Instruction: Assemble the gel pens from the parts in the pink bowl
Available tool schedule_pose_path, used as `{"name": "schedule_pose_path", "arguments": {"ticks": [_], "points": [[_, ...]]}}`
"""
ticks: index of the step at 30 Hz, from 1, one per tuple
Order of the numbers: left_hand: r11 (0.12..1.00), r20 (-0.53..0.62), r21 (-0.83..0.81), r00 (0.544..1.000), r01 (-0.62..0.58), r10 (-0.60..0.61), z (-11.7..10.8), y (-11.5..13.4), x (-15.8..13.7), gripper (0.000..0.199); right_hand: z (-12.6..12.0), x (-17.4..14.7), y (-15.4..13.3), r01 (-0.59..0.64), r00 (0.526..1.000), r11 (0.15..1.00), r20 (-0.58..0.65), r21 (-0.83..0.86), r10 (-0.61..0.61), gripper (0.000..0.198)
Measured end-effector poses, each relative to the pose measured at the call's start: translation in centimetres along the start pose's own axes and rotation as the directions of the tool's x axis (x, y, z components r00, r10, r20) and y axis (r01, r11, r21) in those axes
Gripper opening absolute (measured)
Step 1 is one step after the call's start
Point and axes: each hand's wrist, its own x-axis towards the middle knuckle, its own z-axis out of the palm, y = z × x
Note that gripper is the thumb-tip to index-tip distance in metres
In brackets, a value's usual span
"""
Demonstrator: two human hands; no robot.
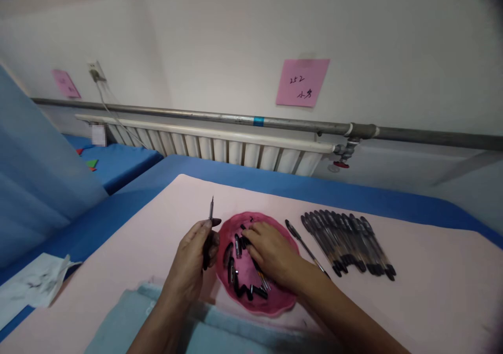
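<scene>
Head view: your left hand (193, 255) pinches a slim grey pen piece (211, 210), pointed tip up, just left of a scalloped pink plastic bowl (271, 308). Your right hand (272, 246) reaches inside, fingers bent over small black pen parts (238, 246); I cannot tell whether it grips any. Black-capped clear pens (346, 241) lie to its right.

White wall (212, 45); pale radiator (236, 148) below
</scene>
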Motion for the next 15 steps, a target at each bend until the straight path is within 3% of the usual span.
{"name": "schedule_pose_path", "arguments": {"ticks": [7,12,15], "points": [[0.999,0.018,0.034,0.999,0.032,-0.033,0.39,-0.40,-0.26,0.036,0.82,0.20,-0.22,0.015,1.000,0.998,-0.003,-0.055,-0.015,0.019],[0.998,0.039,0.059,0.999,0.024,-0.026,0.41,-0.51,-0.27,0.033,0.73,0.33,-0.26,0.024,0.999,0.997,-0.039,0.074,-0.021,0.012],[0.996,0.061,0.086,0.998,0.029,-0.035,0.43,-0.58,-0.29,0.032,0.50,0.54,-0.24,0.017,0.999,0.972,-0.034,0.234,-0.009,0.013]]}}
